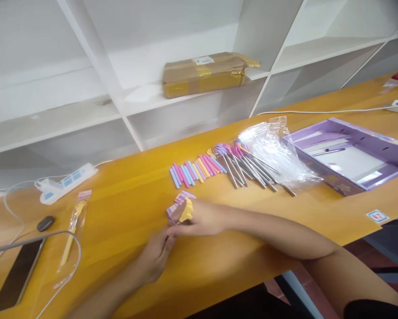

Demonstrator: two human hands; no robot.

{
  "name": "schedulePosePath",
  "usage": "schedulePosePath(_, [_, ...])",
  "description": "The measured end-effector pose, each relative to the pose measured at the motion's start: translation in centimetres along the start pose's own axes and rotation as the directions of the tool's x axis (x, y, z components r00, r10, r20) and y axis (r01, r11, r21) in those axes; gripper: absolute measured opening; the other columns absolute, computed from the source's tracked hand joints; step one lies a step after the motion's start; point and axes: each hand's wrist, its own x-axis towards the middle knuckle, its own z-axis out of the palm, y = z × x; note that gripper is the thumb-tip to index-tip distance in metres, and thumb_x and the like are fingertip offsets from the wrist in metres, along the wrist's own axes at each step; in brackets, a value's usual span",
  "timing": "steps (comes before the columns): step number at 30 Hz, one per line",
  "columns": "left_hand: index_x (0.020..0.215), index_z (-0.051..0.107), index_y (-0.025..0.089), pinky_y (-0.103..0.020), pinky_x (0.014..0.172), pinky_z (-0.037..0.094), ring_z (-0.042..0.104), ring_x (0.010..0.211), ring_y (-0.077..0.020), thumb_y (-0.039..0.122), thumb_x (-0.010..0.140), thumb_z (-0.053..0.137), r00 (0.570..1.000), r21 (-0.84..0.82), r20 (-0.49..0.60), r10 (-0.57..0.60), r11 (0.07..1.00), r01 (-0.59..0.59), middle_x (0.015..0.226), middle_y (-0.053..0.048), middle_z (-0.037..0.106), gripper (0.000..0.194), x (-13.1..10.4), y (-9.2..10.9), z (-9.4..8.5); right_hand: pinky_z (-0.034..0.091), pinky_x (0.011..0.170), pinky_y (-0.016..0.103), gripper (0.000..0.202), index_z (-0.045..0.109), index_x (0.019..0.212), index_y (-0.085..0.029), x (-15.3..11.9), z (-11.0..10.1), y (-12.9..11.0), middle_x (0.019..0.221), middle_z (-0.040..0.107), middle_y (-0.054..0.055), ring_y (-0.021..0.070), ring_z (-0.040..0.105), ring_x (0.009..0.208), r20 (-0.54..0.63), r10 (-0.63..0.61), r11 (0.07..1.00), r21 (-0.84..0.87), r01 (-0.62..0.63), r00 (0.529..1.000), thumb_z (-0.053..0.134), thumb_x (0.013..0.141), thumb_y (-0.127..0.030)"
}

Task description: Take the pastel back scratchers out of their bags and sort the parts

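Near the middle of the table my hands meet. My right hand [203,218] is closed round a back scratcher [187,210], whose yellow claw-shaped head sticks up from the grip. Against its fingers, my left hand [159,253] is closed too; whatever it grips is hidden. Printed cards [184,195] in purple and pink lie just behind my right hand, partly covered by it. Beyond them several pink, blue and yellow handle tubes [195,171] lie in a row. Several metal scratcher rods [248,167] with coloured claw heads lie beside the tubes.
Clear plastic bags [272,148] and a purple box [338,184] stand at the right. At the left are a wrapped yellow back scratcher [73,230], a phone [17,277], a dark small case [46,223], a power strip [67,182] and cables. A taped parcel [203,77] sits on the shelf.
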Motion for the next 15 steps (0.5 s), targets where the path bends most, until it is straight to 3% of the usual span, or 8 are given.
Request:
schedulePosePath(3, [0.104, 0.061, 0.022, -0.035, 0.084, 0.047, 0.056, 0.08, -0.0239, 0.047, 0.114, 0.033, 0.999, 0.149, -0.037, -0.004, 0.989, 0.009, 0.085, -0.005, 0.061, 0.038, -0.1, 0.3, 0.0, 0.039, 0.064, 0.027, 0.05, 0.061, 0.068, -0.018, 0.3, 2.5, 0.8, 0.065, 0.058, 0.0, 0.0109, 0.048, 0.062, 0.052, -0.04, 0.999, 0.031, 0.038, 0.998, 0.051, 0.108, -0.046])
schedulePosePath(6, [0.096, 0.057, 0.023, -0.032, 0.07, 0.042, 0.055, 0.069, -0.0229, 0.043, 0.112, 0.036, 0.996, 0.297, -0.084, -0.016, 0.954, 0.04, 0.083, -0.006, 0.064, 0.033, 0.2, 0.0, -0.3, 0.043, 0.061, 0.026, 0.051, 0.069, 0.075, -0.018, 0.1, 2.5, 1.2, 0.065, 0.06, -0.001, 0.0121, 0.052, 0.063, 0.107, 0.055, 0.98, 0.183, -0.074, 0.993, 0.051, 0.107, -0.053])
schedulePosePath(9, [0.087, 0.051, 0.024, -0.03, 0.061, 0.032, 0.048, 0.06, -0.0203, 0.039, 0.11, 0.039, 0.992, 0.441, -0.116, 0.051, 0.897, 0.005, 0.073, -0.004, 0.059, 0.03, 0.4, 0.2, -1.1, 0.046, 0.059, 0.026, 0.051, 0.075, 0.08, -0.018, 0.0, 2.2, 1.0, 0.062, 0.059, -0.001, 0.014, 0.053, 0.065, 0.107, 0.152, 0.939, 0.295, -0.177, 0.983, 0.057, 0.102, -0.061])
schedulePosePath(12, [0.086, 0.049, 0.024, -0.03, 0.059, 0.027, 0.044, 0.056, -0.0192, 0.033, 0.108, 0.043, 0.987, 0.536, -0.095, 0.126, 0.842, -0.056, 0.068, -0.001, 0.055, 0.025, 0.3, 1.2, -1.9, 0.048, 0.062, 0.028, 0.054, 0.077, 0.083, -0.018, -0.2, 2.2, 0.5, 0.064, 0.059, 0.001, 0.0152, 0.055, 0.068, 0.079, 0.191, 0.908, 0.365, -0.207, 0.978, 0.058, 0.1, -0.065])
schedulePosePath(15, [0.087, 0.05, 0.025, -0.03, 0.06, 0.027, 0.046, 0.057, -0.0197, 0.03, 0.107, 0.045, 0.99, 0.543, -0.055, 0.129, 0.836, -0.079, 0.069, -0.002, 0.057, 0.021, -0.2, 2.1, -1.9, 0.047, 0.062, 0.028, 0.057, 0.077, 0.085, -0.017, -1.1, 2.4, -0.4, 0.064, 0.057, 0.001, 0.0154, 0.054, 0.069, 0.073, 0.206, 0.881, 0.421, -0.217, 0.976, 0.056, 0.1, -0.068])
